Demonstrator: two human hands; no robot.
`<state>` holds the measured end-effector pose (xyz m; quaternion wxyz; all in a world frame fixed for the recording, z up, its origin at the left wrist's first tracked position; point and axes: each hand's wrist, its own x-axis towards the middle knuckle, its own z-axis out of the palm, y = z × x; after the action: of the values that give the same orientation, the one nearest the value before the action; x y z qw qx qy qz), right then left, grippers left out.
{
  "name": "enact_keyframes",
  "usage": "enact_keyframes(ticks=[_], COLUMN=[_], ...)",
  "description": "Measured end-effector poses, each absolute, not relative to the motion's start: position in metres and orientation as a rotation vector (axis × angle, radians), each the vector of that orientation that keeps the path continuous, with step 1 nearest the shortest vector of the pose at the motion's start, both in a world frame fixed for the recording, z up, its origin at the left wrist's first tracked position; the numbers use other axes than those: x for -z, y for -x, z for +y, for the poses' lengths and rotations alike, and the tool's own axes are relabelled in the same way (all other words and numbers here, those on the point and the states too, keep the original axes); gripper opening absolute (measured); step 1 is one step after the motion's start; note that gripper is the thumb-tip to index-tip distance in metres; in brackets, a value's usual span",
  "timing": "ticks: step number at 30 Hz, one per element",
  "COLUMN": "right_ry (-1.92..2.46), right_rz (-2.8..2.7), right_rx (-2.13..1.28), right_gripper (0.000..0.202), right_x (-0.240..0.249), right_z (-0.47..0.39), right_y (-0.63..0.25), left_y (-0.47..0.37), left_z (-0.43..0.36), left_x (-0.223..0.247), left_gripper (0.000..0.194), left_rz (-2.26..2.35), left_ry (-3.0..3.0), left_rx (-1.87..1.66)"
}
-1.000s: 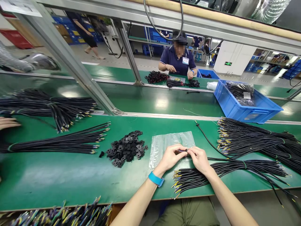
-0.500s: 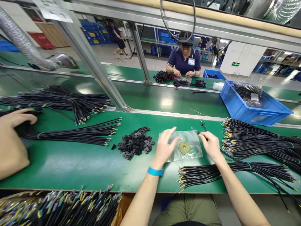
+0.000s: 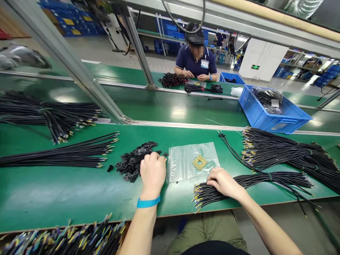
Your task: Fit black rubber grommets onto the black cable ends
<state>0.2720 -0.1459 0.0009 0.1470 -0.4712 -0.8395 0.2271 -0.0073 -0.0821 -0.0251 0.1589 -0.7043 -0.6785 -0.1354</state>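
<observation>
Lying at 10 o'clock from the left hand (image 3: 153,173), the pile of small black plates (image 3: 132,163) has its right edge just under that hand's knuckles, so the left is much the nearer hand to it; the heap spreads roughly from 7 to 1 o'clock. The left hand's fingers curl down out of sight, and I cannot tell whether they pinch a plate. Well apart, the right hand (image 3: 221,181) arches over the black cable bundle (image 3: 255,180), fingers bent; whether they grip a cable is hidden. That bundle's long axis runs roughly from 9 to 3 o'clock, its near cut ends at 8 o'clock from the right hand. Between the hands, toward 12, lies a clear bag (image 3: 180,166) bearing a gold square plate (image 3: 204,164).
</observation>
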Motion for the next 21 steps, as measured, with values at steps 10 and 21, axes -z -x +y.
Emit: enact_keyframes(ticks=[10, 21], right_ry=[1.311, 1.249], right_rz=[-1.854, -1.783], right_rx=[-0.643, -0.484], right_gripper=[0.02, 0.025], right_x=[0.001, 0.008], right_z=[-0.134, -0.141], right_y=[-0.269, -0.263], left_y=[-0.001, -0.097], left_z=[-0.092, -0.121], left_x=[0.023, 0.006], left_gripper=[0.029, 0.022], left_rz=[-1.887, -2.233], left_ry=[2.087, 2.559], left_rx=[0.779, 2.67])
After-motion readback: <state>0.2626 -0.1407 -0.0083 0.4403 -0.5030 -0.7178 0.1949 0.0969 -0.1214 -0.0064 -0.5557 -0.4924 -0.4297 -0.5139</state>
